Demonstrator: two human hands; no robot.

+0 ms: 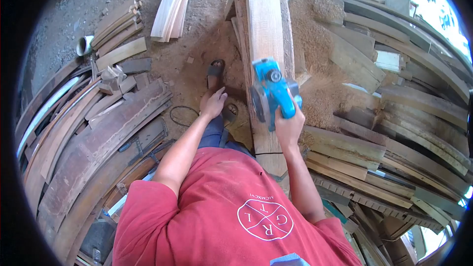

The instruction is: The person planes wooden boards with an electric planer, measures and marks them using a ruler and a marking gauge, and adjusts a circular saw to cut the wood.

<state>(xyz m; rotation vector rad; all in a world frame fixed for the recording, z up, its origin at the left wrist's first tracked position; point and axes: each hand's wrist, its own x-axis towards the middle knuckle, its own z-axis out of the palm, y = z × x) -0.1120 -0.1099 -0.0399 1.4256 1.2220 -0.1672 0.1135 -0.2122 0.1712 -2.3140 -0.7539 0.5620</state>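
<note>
My right hand (288, 127) is wrapped around the rear handle of a blue electric hand planer (272, 83). The planer is over the near part of a pale wooden board (265, 19), which lies lengthwise on a long, narrow wooden bench (268, 144). Whether the planer's sole touches the wood is hidden beneath its body. To the left of the bench, my left hand (215, 102) is down by my leg, fingers stretched out and holding nothing. A dark cord or strap (269, 153) crosses the bench near my body.
Wood shavings (315, 44) cover the ground right of the bench. Stacked planks (414, 54) fill the right side, and more lumber (93, 152) lies at left. Several pale boards (170, 10) rest on the dirt ahead. A looped cable (178, 117) lies near my feet.
</note>
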